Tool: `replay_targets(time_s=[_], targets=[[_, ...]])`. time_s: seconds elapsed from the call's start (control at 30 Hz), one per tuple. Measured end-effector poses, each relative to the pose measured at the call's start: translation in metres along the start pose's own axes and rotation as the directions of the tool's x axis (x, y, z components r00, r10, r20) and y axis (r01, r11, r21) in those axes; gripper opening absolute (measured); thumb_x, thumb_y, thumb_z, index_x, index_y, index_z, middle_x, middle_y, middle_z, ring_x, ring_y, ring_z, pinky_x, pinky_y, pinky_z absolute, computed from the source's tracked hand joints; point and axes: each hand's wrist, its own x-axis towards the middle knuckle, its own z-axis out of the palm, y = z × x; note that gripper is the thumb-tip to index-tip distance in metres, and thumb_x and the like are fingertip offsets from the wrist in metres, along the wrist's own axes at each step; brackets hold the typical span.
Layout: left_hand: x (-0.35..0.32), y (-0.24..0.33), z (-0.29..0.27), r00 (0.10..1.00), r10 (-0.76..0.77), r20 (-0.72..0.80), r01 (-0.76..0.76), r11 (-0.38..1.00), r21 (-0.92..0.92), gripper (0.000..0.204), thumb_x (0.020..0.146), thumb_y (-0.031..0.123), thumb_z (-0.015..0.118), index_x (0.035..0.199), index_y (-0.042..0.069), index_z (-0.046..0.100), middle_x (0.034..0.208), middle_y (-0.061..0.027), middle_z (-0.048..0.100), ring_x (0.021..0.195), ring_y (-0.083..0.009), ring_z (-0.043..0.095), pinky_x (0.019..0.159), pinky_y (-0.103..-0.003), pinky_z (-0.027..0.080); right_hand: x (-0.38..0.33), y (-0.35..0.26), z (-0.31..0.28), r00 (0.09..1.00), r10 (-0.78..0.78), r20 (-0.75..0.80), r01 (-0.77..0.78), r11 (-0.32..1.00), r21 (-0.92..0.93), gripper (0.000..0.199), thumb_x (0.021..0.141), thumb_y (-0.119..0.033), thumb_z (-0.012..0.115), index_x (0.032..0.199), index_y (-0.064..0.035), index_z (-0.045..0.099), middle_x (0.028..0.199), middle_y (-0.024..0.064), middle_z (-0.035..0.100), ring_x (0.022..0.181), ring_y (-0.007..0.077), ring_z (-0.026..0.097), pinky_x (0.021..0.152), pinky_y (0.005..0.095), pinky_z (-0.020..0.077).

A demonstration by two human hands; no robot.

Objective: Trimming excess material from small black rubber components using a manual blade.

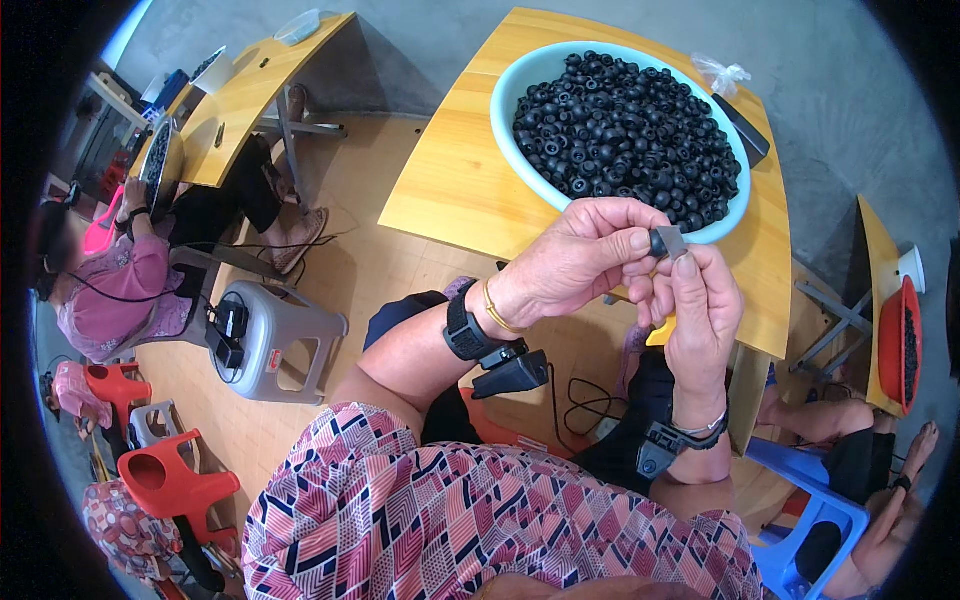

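My left hand (580, 258) pinches a small black rubber ring (659, 243) between thumb and forefinger, just below the rim of a light blue bowl (505, 105). My right hand (703, 305) holds a small flat grey piece (673, 240) against that ring, fingers curled upward. The two hands touch above the front edge of a wooden table (450, 180). The bowl on the table is heaped with several black rubber rings (625, 125). Both wrists carry black strapped devices.
A clear plastic bag (720, 73) and a dark flat object (742, 130) lie behind the bowl. A grey stool (280, 335) with a black device stands at my left. A person in pink (115, 295) sits by another wooden table (240, 95). Red stools (170, 480) and a red bowl (895, 345) stand at the sides.
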Motion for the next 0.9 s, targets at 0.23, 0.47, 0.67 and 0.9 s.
replay_targets(time_s=[0.23, 0.47, 0.67, 0.9], targets=[[0.001, 0.001, 0.002, 1.000, 0.010, 0.010, -0.010, 1.000, 0.029, 0.022, 0.082, 0.018, 0.057, 0.098, 0.002, 0.056, 0.078, -0.0047, 0.057, 0.061, -0.0110, 0.052, 0.055, -0.022, 0.045, -0.001, -0.001, 0.000, 1.000, 0.010, 0.013, -0.009, 0.999, -0.031, 0.020, 0.092, -0.016, 0.039, 0.085, -0.0001, 0.050, 0.069, 0.0043, 0.056, 0.056, 0.0046, 0.048, 0.048, 0.0178, 0.0386], [0.000, 0.005, 0.003, 0.998, -0.040, -0.052, 0.041, 0.999, 0.027, 0.018, 0.082, 0.016, 0.057, 0.094, 0.002, 0.057, 0.071, -0.0034, 0.054, 0.056, -0.0100, 0.048, 0.052, -0.022, 0.044, -0.003, 0.001, -0.001, 0.996, -0.045, 0.075, 0.059, 0.981, -0.187, 0.016, 0.091, -0.016, 0.043, 0.090, -0.0009, 0.049, 0.073, 0.0045, 0.057, 0.057, 0.0050, 0.047, 0.051, 0.0190, 0.0392], [0.000, 0.001, 0.002, 0.998, -0.044, 0.033, 0.045, 0.997, -0.058, 0.017, 0.084, 0.012, 0.054, 0.095, 0.000, 0.057, 0.072, -0.0043, 0.055, 0.060, -0.0110, 0.053, 0.054, -0.023, 0.046, 0.001, 0.004, -0.013, 0.992, -0.119, -0.038, 0.119, 0.993, -0.007, 0.014, 0.088, -0.013, 0.050, 0.091, -0.0006, 0.046, 0.074, 0.0018, 0.051, 0.062, 0.0062, 0.049, 0.055, 0.0201, 0.0419], [-0.002, 0.002, 0.003, 0.994, -0.068, 0.086, 0.074, 0.995, -0.070, 0.019, 0.083, 0.014, 0.056, 0.095, -0.001, 0.057, 0.076, -0.0055, 0.057, 0.062, -0.0112, 0.054, 0.055, -0.023, 0.046, -0.002, -0.004, -0.008, 0.987, -0.147, -0.056, 0.129, 0.960, -0.248, 0.014, 0.082, -0.008, 0.056, 0.091, 0.0002, 0.048, 0.080, 0.0042, 0.053, 0.067, 0.0086, 0.052, 0.059, 0.0212, 0.0439]])
